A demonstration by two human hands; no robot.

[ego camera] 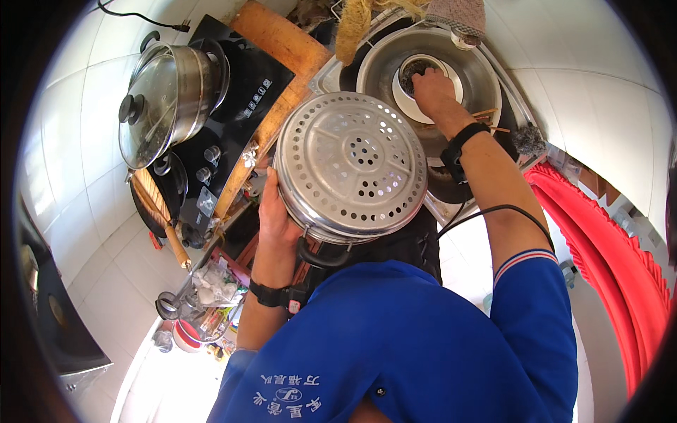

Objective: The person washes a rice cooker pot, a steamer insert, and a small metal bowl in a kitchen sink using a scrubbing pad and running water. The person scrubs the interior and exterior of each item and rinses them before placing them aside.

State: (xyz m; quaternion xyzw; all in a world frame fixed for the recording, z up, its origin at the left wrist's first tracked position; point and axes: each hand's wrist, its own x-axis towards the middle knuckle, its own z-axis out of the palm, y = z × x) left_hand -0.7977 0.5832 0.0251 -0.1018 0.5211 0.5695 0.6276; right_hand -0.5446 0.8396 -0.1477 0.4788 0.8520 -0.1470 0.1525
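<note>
A round stainless-steel steamer tier (365,158) is tilted in front of my body, its perforated base turned up towards me. My left hand (277,217) grips its left rim, near a black loop handle (322,256). At the sink, my right hand (435,91) reaches into a white bowl (410,108), fingers bunched on a dark scouring pad (413,71); the fingertips are partly hidden. That bowl stands inside a large stainless-steel basin (478,58). Several chopsticks (489,120) lie in the basin beside my right wrist.
A lidded steel pot (193,95) stands on a black cooktop (254,69) to the left. Below it sits a dark pan (143,206) with a wooden-handled tool. A grey scrubber (529,140) rests at the sink's right edge. Red fabric (597,227) hangs at the right.
</note>
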